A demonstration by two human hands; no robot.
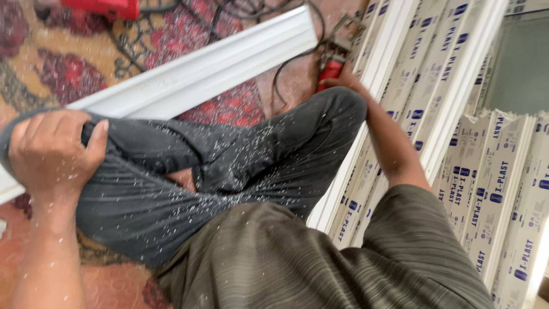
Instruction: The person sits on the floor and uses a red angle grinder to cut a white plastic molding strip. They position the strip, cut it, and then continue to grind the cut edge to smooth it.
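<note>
At the left of the frame the left hand (pixel 48 150) curls over the bent knee of the dark grey trousers (pixel 229 166), which are speckled with white shavings. A long white plastic profile (pixel 194 71) runs diagonally across the upper left over the red patterned carpet (pixel 63 68). At upper centre, the right hand (pixel 343 77) reaches a red power tool (pixel 330 67); its grip cannot be made out. Stacked white film-wrapped profiles (pixel 492 171) fill the right side.

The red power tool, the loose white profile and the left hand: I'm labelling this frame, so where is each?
red power tool (pixel 330 72): head view, its red body beyond the knee.
white profile (pixel 200 74): head view, mid-length.
left hand (pixel 48 149): head view, back of hand.
</note>
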